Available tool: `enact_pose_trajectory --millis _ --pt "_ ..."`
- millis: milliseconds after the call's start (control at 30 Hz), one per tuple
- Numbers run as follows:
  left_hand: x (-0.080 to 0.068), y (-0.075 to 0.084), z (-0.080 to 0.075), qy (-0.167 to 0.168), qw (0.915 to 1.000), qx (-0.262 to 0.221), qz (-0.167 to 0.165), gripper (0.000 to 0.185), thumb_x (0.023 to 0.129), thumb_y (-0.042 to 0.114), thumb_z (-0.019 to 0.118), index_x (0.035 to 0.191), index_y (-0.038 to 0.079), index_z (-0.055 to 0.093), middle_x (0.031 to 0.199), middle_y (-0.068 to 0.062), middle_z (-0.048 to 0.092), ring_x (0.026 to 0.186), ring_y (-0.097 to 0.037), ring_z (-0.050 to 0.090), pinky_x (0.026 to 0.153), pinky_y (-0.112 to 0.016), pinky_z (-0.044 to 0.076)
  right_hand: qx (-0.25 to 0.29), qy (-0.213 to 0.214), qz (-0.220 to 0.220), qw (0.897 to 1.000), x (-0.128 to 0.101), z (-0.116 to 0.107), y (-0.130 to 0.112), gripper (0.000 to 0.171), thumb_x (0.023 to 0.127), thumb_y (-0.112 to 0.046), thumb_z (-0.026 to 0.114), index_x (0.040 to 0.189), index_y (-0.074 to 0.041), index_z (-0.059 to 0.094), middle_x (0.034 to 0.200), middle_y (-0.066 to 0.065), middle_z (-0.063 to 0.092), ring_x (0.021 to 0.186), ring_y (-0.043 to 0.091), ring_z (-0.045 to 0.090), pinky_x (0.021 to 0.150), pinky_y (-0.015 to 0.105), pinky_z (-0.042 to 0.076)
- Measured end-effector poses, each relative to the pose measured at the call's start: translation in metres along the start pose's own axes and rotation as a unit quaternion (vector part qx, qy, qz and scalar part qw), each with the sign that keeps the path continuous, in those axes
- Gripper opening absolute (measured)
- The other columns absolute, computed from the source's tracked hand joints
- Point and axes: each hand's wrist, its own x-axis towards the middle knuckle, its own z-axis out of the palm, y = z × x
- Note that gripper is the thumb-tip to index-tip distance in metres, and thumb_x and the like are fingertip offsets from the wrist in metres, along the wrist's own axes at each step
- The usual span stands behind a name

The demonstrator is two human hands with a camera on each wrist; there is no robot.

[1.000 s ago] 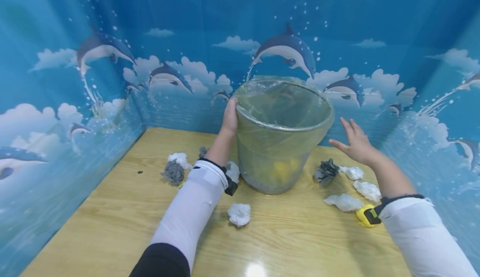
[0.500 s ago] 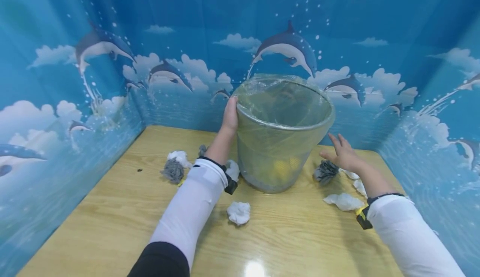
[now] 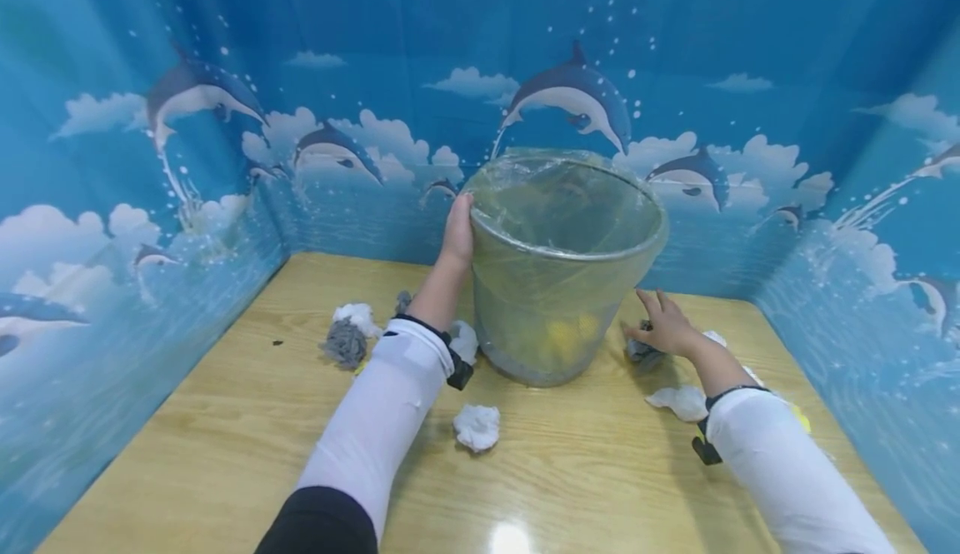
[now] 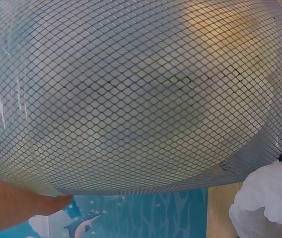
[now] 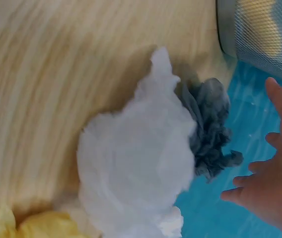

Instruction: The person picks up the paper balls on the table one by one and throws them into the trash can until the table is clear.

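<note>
A grey mesh bin (image 3: 562, 287) lined with a clear plastic bag stands at the back middle of the wooden table (image 3: 225, 437), with something yellow at its bottom. My left hand (image 3: 457, 233) grips the bin's rim on its left side. In the left wrist view the mesh bin (image 4: 141, 94) fills the frame, with a finger (image 4: 27, 206) against it. My right hand (image 3: 663, 325) hovers with fingers spread just over a grey paper wad (image 3: 643, 354) right of the bin. The right wrist view shows the grey wad (image 5: 210, 129) beside a white wad (image 5: 136, 163), with my hand (image 5: 275, 183) open and apart from them.
White paper wads lie in front of the bin (image 3: 477, 426), by my right forearm (image 3: 681, 401) and at the back left (image 3: 358, 316), next to another grey wad (image 3: 345, 342). A yellow scrap (image 5: 41, 225) lies near. Blue dolphin-print walls (image 3: 150, 162) enclose the table on three sides.
My right hand has come down and leftward from beside the bin's rim to the grey wad on the table. The left hand and the bin have stayed put.
</note>
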Motion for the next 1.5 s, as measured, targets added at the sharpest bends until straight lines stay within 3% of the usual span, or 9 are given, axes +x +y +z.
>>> enact_pose_trajectory --millis 233,433,567,667,733,867,1033,1400,1500 --pt "0.000 -0.002 -0.001 -0.003 0.9999 0.009 0.004 0.055 0.101 0.035 0.020 0.143 0.005 0.039 0.138 -0.014 0.041 0.129 -0.025 0.038 0.114 -0.042 0.025 -0.010 0.001 0.008 1.000 0.001 0.012 -0.003 0.082 0.092 -0.031 0.062 0.146 0.012 0.018 0.144 0.049 0.005 0.130 0.070 0.009 0.101 0.077 0.019" --pt "0.001 -0.002 -0.002 0.001 0.9999 0.010 0.009 0.054 0.101 0.033 0.021 0.144 0.005 0.038 0.145 -0.013 0.038 0.135 -0.026 0.035 0.115 -0.041 0.024 -0.016 -0.008 0.013 1.000 0.003 0.020 0.000 0.081 0.092 -0.030 0.063 0.146 0.012 0.019 0.144 0.049 0.007 0.129 0.069 0.012 0.100 0.076 0.020" --pt "0.001 -0.002 -0.002 -0.004 0.9999 0.013 0.009 0.042 0.100 0.034 0.021 0.117 0.006 0.048 0.122 -0.012 0.045 0.116 -0.023 0.043 0.105 -0.038 0.031 -0.022 -0.026 0.032 0.999 0.001 0.023 0.001 0.081 0.092 -0.029 0.063 0.147 0.011 0.019 0.145 0.048 0.007 0.129 0.069 0.012 0.101 0.076 0.021" --pt "0.002 -0.001 -0.001 -0.003 0.9999 0.004 0.009 0.030 0.100 0.035 0.021 0.094 0.013 0.042 0.099 -0.005 0.041 0.095 -0.018 0.041 0.093 -0.034 0.032 -0.022 -0.044 0.045 0.998 0.001 0.024 0.003 0.081 0.093 -0.030 0.062 0.148 0.010 0.018 0.146 0.046 0.005 0.130 0.069 0.012 0.101 0.076 0.021" --pt "0.002 -0.001 -0.001 0.003 1.0000 -0.001 0.009 0.028 0.100 0.035 0.022 0.091 0.016 0.040 0.094 -0.001 0.039 0.089 -0.015 0.040 0.090 -0.032 0.032 -0.021 -0.053 0.048 0.997 0.002 0.023 0.004 0.081 0.093 -0.030 0.061 0.147 0.010 0.018 0.146 0.046 0.006 0.129 0.069 0.013 0.102 0.075 0.021" --pt "0.000 0.000 -0.001 0.003 0.9999 0.002 0.010 0.039 0.100 0.036 0.021 0.112 0.010 0.049 0.106 -0.005 0.045 0.101 -0.018 0.044 0.099 -0.035 0.033 -0.020 -0.067 0.052 0.996 0.001 0.021 0.006 0.078 0.093 -0.029 0.061 0.146 0.013 0.021 0.143 0.048 0.014 0.127 0.068 0.021 0.103 0.072 0.025" --pt "-0.002 -0.001 -0.001 0.000 0.9999 0.010 0.007 0.054 0.100 0.035 0.021 0.141 0.006 0.040 0.137 -0.013 0.043 0.127 -0.025 0.040 0.112 -0.041 0.028 -0.004 -0.084 0.079 0.993 -0.001 0.023 0.011 0.076 0.094 -0.029 0.059 0.145 0.014 0.023 0.140 0.049 0.017 0.126 0.065 0.026 0.104 0.067 0.029" --pt "0.000 -0.003 -0.001 -0.002 0.9998 0.013 0.016 0.050 0.100 0.034 0.021 0.131 0.003 0.044 0.125 -0.014 0.044 0.117 -0.024 0.041 0.106 -0.042 0.030 -0.018 -0.079 0.081 0.993 -0.001 0.027 0.012 0.062 0.094 -0.027 0.061 0.137 0.011 0.037 0.132 0.047 0.030 0.117 0.062 0.039 0.098 0.064 0.037" --pt "0.000 -0.002 -0.001 -0.001 0.9998 0.014 0.010 0.052 0.100 0.035 0.022 0.135 0.003 0.043 0.134 -0.015 0.042 0.126 -0.026 0.039 0.110 -0.042 0.028 -0.033 -0.077 0.062 0.995 0.001 0.027 0.013 0.054 0.093 -0.024 0.062 0.131 0.010 0.044 0.126 0.045 0.037 0.112 0.059 0.045 0.094 0.063 0.041"
